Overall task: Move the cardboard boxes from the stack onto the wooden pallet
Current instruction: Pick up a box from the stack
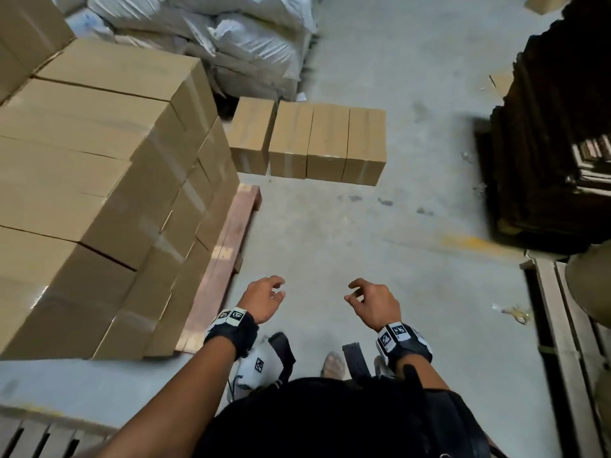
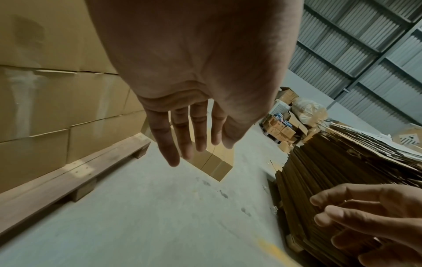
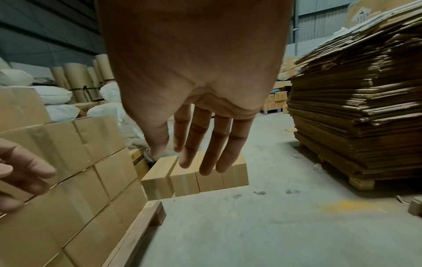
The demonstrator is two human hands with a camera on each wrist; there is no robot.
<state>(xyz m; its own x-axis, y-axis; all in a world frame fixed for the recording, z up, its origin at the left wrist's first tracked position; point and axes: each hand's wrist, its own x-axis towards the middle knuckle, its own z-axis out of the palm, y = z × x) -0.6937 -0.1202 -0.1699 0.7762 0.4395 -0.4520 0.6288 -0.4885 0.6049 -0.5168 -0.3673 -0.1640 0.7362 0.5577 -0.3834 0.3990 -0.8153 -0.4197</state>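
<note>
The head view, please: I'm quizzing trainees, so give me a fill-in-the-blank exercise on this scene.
1. Both the left hand and the right hand hold ____.
2. The row of boxes ahead stands directly on the ____.
3. The stacked boxes beside the left hand rest on a wooden ____.

Missing words: nothing; floor; pallet

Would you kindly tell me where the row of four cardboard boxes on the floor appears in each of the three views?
Head: the row of four boxes stands upper centre, beyond the wooden pallet.
Left wrist: centre, mostly hidden behind the left hand; one end shows.
Right wrist: lower centre, below the right hand.
Shared landmark: the pallet's far corner, just before the row.
</note>
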